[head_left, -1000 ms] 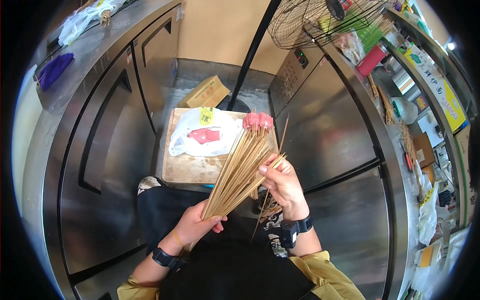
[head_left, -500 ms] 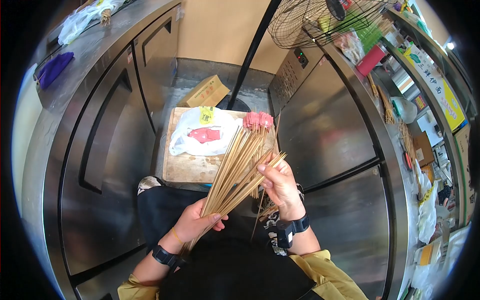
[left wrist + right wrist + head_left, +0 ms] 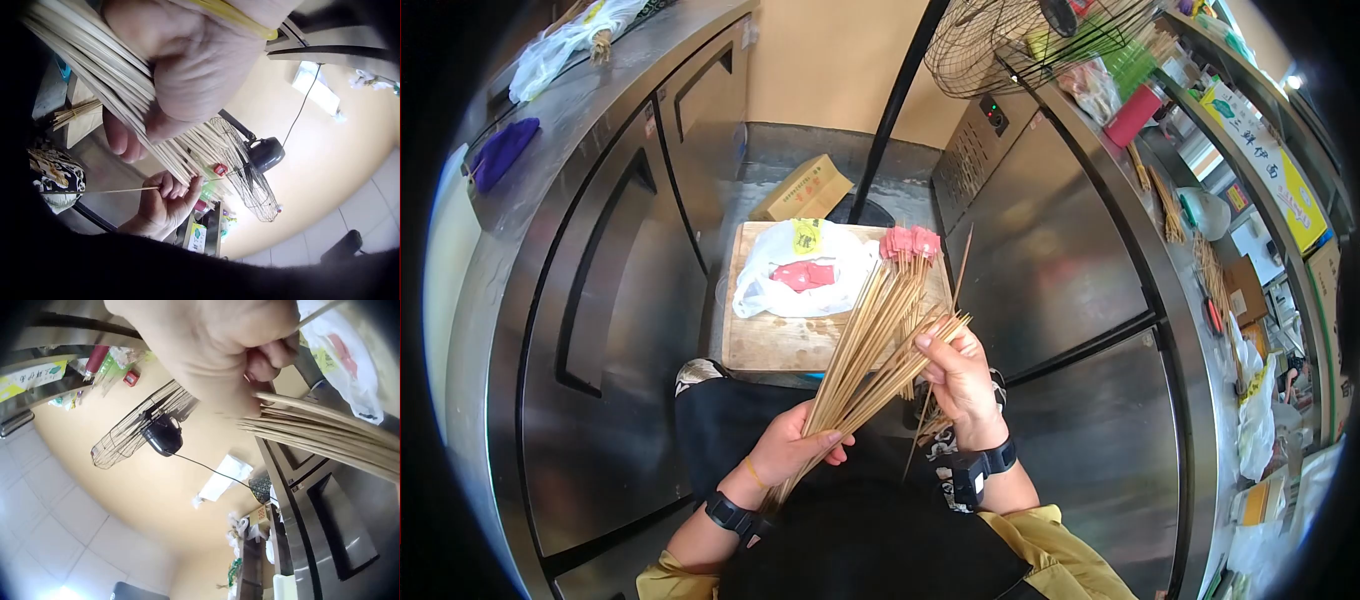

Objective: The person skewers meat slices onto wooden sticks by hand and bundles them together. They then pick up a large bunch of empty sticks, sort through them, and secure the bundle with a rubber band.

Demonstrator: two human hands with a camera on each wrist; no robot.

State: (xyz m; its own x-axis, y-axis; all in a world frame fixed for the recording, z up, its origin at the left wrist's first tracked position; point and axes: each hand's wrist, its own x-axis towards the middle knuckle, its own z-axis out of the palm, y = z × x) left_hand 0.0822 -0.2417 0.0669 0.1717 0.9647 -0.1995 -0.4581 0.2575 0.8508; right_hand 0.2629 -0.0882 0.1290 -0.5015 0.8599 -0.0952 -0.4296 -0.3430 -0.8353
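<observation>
My left hand (image 3: 795,450) grips a thick bundle of bamboo skewers (image 3: 840,385) near its lower end, and the skewers fan out upward. At the right side of the fan, my right hand (image 3: 963,385) pinches the tips of several of them between thumb and fingers. A single skewer (image 3: 964,265) also runs through the right hand, standing apart from the bundle; its length shows in the left wrist view as a lone skewer (image 3: 112,190). Beyond the bundle, skewers threaded with pink pieces (image 3: 910,243) lie on a wooden board (image 3: 775,345), their sticks partly hidden.
On the board a white plastic bag (image 3: 755,285) lies open around pink pieces (image 3: 803,275). A cardboard box (image 3: 805,188) sits behind it on the floor. Steel cabinets (image 3: 1050,240) flank both sides. A wire fan (image 3: 990,50) stands at the back right.
The lone skewer in my right hand has swung left and then back right. Both hands keep their hold on the bundle, almost in place. The head view has shifted slightly.
</observation>
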